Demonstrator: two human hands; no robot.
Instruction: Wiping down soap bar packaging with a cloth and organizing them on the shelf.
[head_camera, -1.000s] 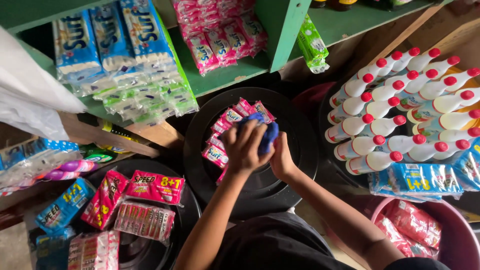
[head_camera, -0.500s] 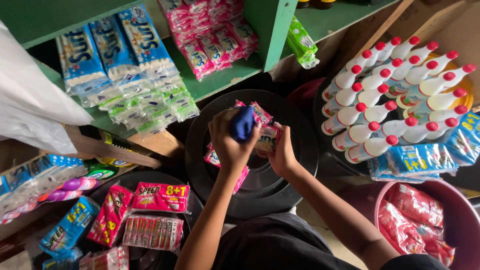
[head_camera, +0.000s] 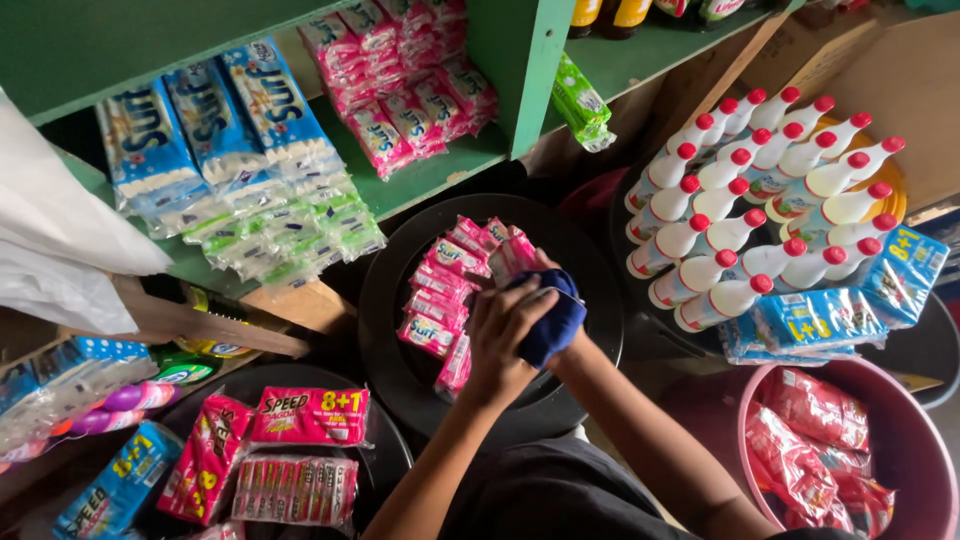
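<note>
**Shop stock corner: both hands on a blue cloth over the black tray**

Green shelf (head_camera: 430, 175) runs across the top, hung with blue-and-white sachet strips (head_camera: 210, 130) and pink sachet strips (head_camera: 400, 80).

Head view only:
- Round black tray (head_camera: 590, 250) sits centre, below the shelf. Pink sachets (head_camera: 445, 295) are piled on its left half.
- Left hand (head_camera: 503, 335) is curled closed on a blue cloth (head_camera: 555, 320), fingers wrapped over its left side.
- Right hand is mostly hidden under the cloth; only the wrist and forearm show, so I cannot tell its grip. It appears to meet the cloth from below right.
- Cloth is bunched up, held above the tray's centre, just beside the sachet pile.
- White bottles with red caps (head_camera: 760, 200) lie stacked to the right, well apart from the hands.
- Pink tub (head_camera: 900, 440) at lower right holds red packets.
- Red packs (head_camera: 310, 415) lie on another dark tray at lower left.
</note>
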